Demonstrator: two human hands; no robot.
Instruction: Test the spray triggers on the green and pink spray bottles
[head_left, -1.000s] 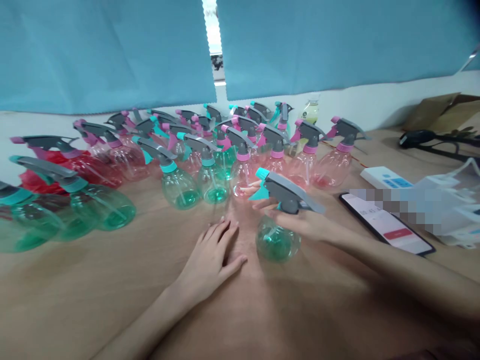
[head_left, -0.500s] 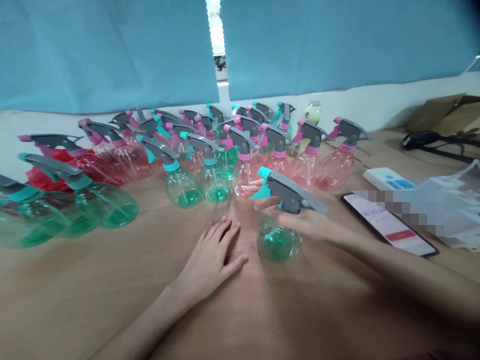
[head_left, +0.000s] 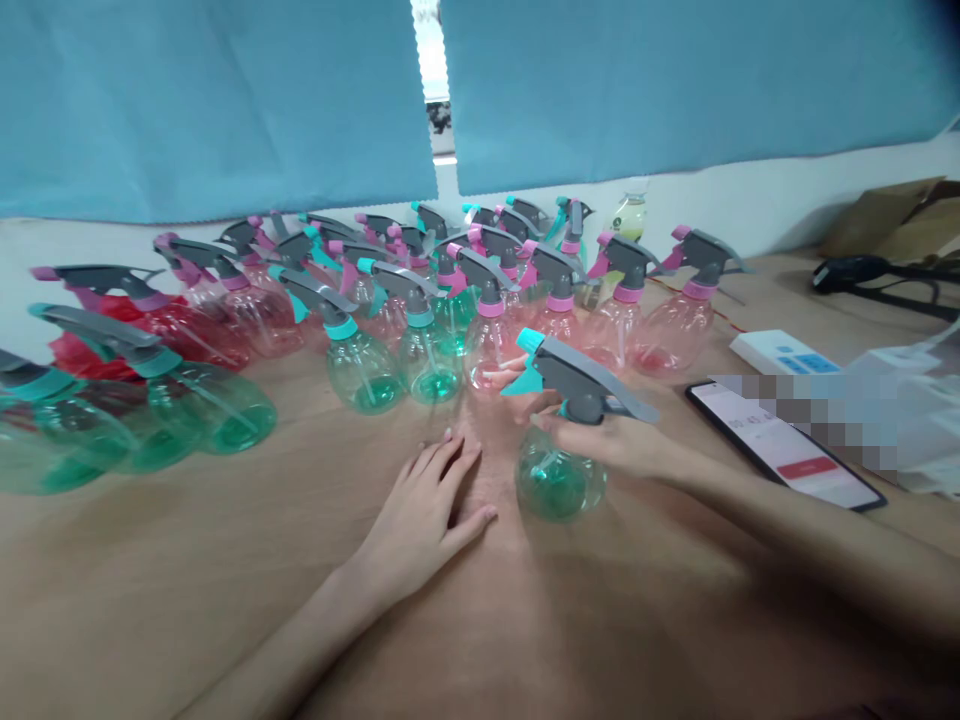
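Note:
My left hand (head_left: 424,500) lies palm down on the wooden table with its fingers spread, holding nothing. To its right, my right hand (head_left: 611,445) is wrapped round the neck of a green spray bottle (head_left: 561,485). This bottle has a grey and turquoise trigger head pointing left, and green liquid shows in its round body. The bottle's head and neck hide part of my right fingers. Just beyond my hands stand a pink spray bottle (head_left: 489,350) and two more green ones, including a green spray bottle (head_left: 433,372) with a turquoise collar.
Several pink and green spray bottles crowd the back of the table (head_left: 225,580). Green ones stand at left near a red bottle (head_left: 199,335). At right lie a phone (head_left: 787,445), a white box (head_left: 784,352), clear plastic (head_left: 911,400) and a black cable (head_left: 855,272). A blue curtain (head_left: 210,100) hangs behind.
The view has shifted very slightly. Both hands keep their places, the left flat on the table and the right at the green spray bottle's neck.

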